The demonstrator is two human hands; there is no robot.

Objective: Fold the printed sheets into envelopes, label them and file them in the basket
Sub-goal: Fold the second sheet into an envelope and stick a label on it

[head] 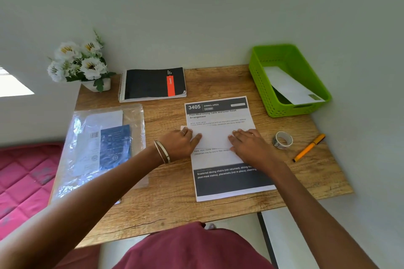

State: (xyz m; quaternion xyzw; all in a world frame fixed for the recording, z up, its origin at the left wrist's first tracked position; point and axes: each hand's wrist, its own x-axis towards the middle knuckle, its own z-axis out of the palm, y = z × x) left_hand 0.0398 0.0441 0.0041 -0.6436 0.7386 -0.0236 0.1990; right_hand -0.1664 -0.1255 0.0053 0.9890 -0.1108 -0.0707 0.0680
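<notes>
A printed sheet (220, 116) headed "3405 DINING AREA" lies flat on the wooden desk (170, 199). Across its middle rests a white folded piece or envelope (215, 138). My left hand (181, 144) presses on the white piece's left end, and my right hand (249, 144) lies flat on its right part. The fingers of both look straight. At the back right stands a green basket (273, 102) with one white envelope (288, 85) in it. Right of the sheet lie a tape roll (282, 140) and an orange pen (309, 148).
A clear plastic sleeve (98, 148) with papers and a blue booklet covers the desk's left side. A black spiral notebook (153, 84) and a pot of white flowers (80, 63) stand at the back. A wall runs behind and to the right. A pink quilt (24, 181) lies lower left.
</notes>
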